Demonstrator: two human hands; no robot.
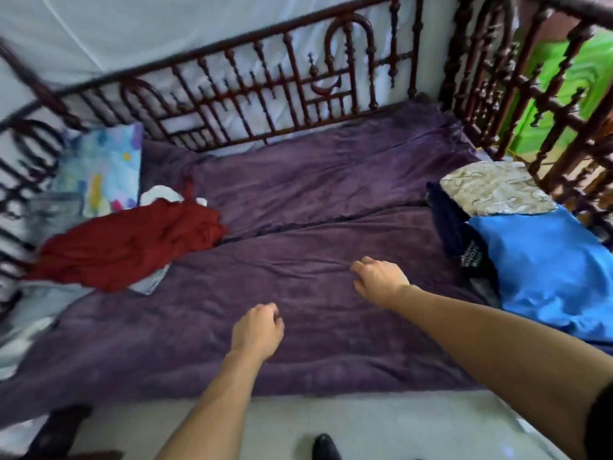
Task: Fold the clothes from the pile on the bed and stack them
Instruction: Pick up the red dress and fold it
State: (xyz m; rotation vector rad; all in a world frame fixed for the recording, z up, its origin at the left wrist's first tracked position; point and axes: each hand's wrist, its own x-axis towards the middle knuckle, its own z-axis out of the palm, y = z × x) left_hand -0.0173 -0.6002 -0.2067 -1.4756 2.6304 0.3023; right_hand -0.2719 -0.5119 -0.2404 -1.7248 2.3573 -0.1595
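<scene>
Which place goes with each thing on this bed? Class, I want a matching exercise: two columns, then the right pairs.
Things:
1 red garment
2 blue garment
3 beige patterned cloth
4 pastel pillow

Places:
A far left, against the railing
B crumpled, left side
C near right edge
D folded, far right corner

Pairs: 1-B; 2-C; 3-D; 4-A

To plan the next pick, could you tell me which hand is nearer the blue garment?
Right. The right hand is a little way left of the blue garment; the left hand is farther left, closer to the person.
</scene>
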